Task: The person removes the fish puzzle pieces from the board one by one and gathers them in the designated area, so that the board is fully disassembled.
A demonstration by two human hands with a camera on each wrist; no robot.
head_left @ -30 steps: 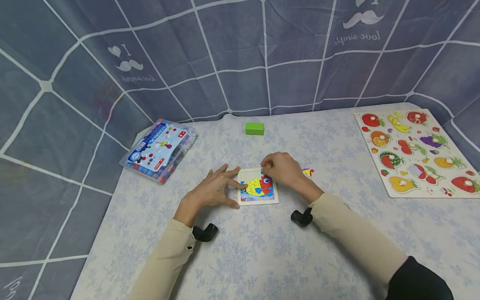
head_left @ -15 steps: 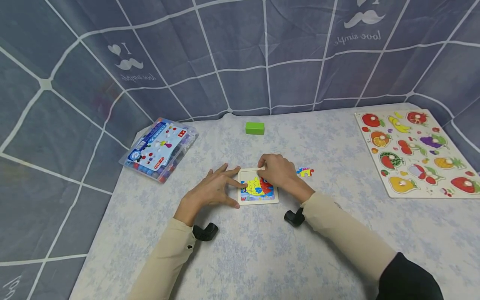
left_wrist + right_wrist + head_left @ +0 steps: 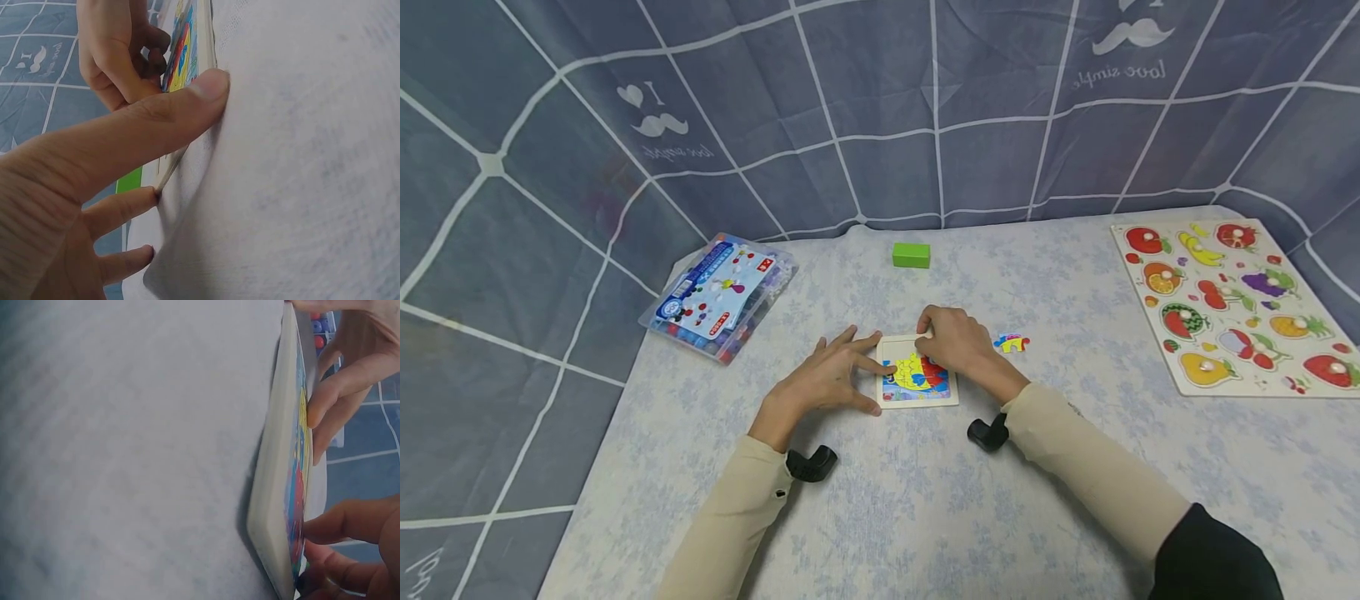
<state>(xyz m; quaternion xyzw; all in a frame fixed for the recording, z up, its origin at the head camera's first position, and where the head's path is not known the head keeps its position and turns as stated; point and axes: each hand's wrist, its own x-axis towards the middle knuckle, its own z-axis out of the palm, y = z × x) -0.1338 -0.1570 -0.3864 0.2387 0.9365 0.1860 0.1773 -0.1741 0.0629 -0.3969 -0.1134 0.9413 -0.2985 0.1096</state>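
Note:
A small square fish jigsaw puzzle (image 3: 912, 375) in a pale frame lies flat on the table, its picture yellow, red and blue. My left hand (image 3: 826, 375) spreads over its left side, with the index finger on the picture. In the left wrist view the thumb (image 3: 209, 87) presses at the frame's near edge. My right hand (image 3: 957, 340) covers the upper right of the puzzle with curled fingers. Its thumb (image 3: 331, 528) and fingers pinch a puzzle piece low against the picture, mostly hidden by the hand. A loose puzzle piece (image 3: 1012, 343), yellow, red and purple, lies right of that hand.
A green block (image 3: 912, 255) sits behind the puzzle. At the back left stands a clear plastic case (image 3: 718, 300) with a printed sheet and coloured beads. A fruit peg board (image 3: 1232, 308) lies at the right. A grey checked curtain (image 3: 880, 108) hangs behind the table.
My right hand has shifted slightly left and down over the puzzle, covering the fish's eye and uncovering more of the loose piece. The left hand stays in place; little differs over the last half second.

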